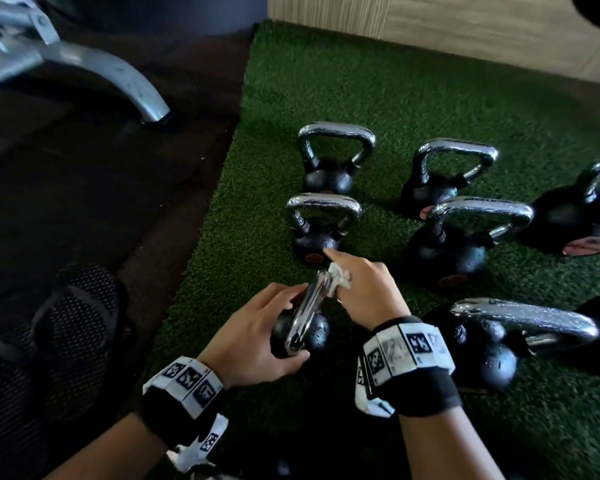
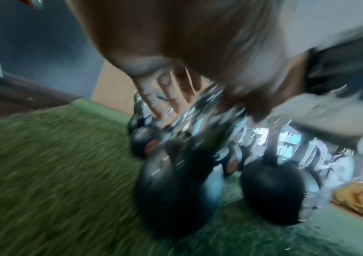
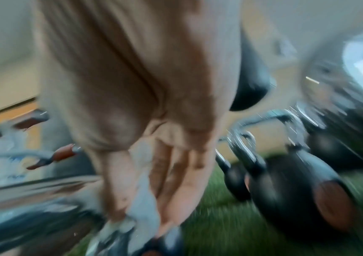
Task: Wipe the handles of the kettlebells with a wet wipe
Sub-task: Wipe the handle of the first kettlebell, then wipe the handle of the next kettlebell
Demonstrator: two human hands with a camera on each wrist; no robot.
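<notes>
A small black kettlebell (image 1: 317,336) stands on the green turf (image 1: 361,81) in front of me, its chrome handle (image 1: 309,306) edge-on to the head view. My left hand (image 1: 274,327) grips it, fingers over the handle's left side and thumb low against the ball. My right hand (image 1: 357,289) pinches a crumpled white wet wipe (image 1: 338,277) against the top of that handle, index finger stretched forward. Both wrist views are motion-blurred: the left hand's fingers (image 2: 160,97) lie on the handle (image 2: 198,110), and the wet wipe (image 3: 141,207) is bunched at the right hand's fingertips (image 3: 176,194).
Several more chrome-handled kettlebells stand on the turf: two in line ahead (image 1: 323,223) (image 1: 336,157), others to the right (image 1: 465,237) (image 1: 451,174) (image 1: 499,341). Dark rubber floor (image 1: 101,202) with a grey machine leg (image 1: 118,74) lies left. A black mesh shoe (image 1: 77,323) is at lower left.
</notes>
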